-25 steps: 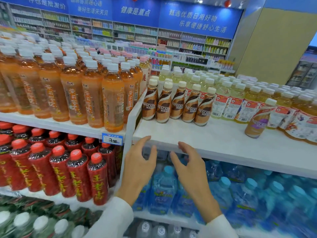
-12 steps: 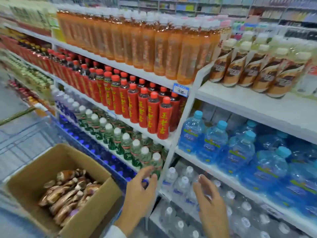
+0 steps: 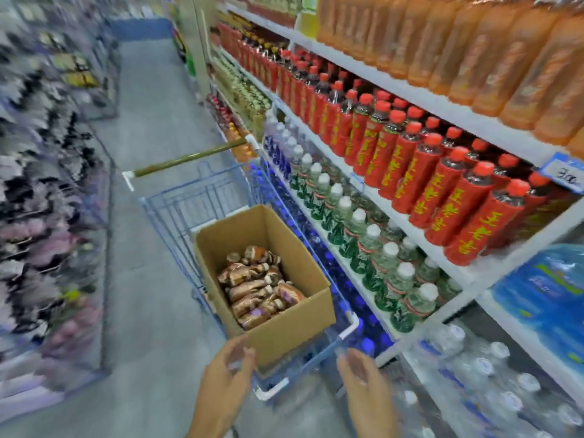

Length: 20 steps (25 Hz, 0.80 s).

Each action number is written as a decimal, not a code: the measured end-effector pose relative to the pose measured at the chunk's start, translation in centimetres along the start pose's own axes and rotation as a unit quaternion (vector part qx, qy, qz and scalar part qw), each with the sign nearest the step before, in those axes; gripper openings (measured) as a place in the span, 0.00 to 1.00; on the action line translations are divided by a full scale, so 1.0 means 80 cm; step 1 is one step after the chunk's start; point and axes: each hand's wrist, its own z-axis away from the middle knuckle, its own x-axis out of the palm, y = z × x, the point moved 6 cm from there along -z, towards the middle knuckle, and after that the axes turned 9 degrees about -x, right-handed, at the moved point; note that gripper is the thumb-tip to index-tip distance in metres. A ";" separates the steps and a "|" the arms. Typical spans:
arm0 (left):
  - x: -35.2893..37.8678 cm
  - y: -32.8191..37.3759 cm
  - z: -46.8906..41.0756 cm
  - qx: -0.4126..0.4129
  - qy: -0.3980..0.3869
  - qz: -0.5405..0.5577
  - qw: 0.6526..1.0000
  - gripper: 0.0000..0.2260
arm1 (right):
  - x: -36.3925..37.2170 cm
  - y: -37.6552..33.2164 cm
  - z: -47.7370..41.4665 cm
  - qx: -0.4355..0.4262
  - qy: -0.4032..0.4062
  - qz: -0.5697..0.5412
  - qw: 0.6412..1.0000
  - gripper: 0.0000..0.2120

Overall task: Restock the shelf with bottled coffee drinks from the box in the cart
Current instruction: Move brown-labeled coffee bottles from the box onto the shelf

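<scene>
**At the cart beside the drinks shelf: both hands empty, near the box**

Down in the aisle, a blue wire cart (image 3: pixel 177 210) stands just beside the shelf (image 3: pixel 505 134), its olive handle (image 3: pixel 189 158) at the far end. An open cardboard box (image 3: pixel 294 330) sits in the near part of the cart. On the bottom of the box lie the coffee bottles (image 3: pixel 256 289), brown and cream, on their sides in a loose heap. The box is only partly filled, and its inner walls show bare above the pile.

Both hands reach in from the lower edge of the view, blurred by motion. The left hand (image 3: pixel 221 384) is at the near corner of the box, fingers loosely bent and holding nothing. Whether it touches the cardboard cannot be told. The right hand (image 3: pixel 366 387) is near the cart's near right corner, fingers relaxed and spread a little, also holding nothing.

To the right, the shelf carries orange drinks (image 3: pixel 474 42) on its top board, with a price tag (image 3: pixel 565 173) on the edge. Red-labelled bottles (image 3: pixel 442 191) with red caps stand in rows on the board below. Under these are green-labelled bottles (image 3: pixel 373 248) with white caps, beside blue water bottles (image 3: pixel 543 289). Clear bottles (image 3: pixel 489 374) fill the lowest level. Grey floor (image 3: pixel 148 279) runs along the cart's left side, where the racks are too blurred to read.
</scene>
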 end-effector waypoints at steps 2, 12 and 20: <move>-0.027 -0.003 -0.017 -0.004 0.019 0.015 1.000 0.08 | 0.043 -0.008 -0.018 -0.023 -0.036 0.032 0.999 0.13; -0.089 0.002 -0.205 -0.057 -0.054 -0.019 0.997 0.13 | 0.225 -0.041 -0.114 0.047 -0.059 0.100 0.992 0.09; -0.006 0.032 -0.360 -0.070 -0.171 -0.150 0.971 0.20 | 0.274 -0.052 -0.146 0.115 -0.046 0.134 0.983 0.16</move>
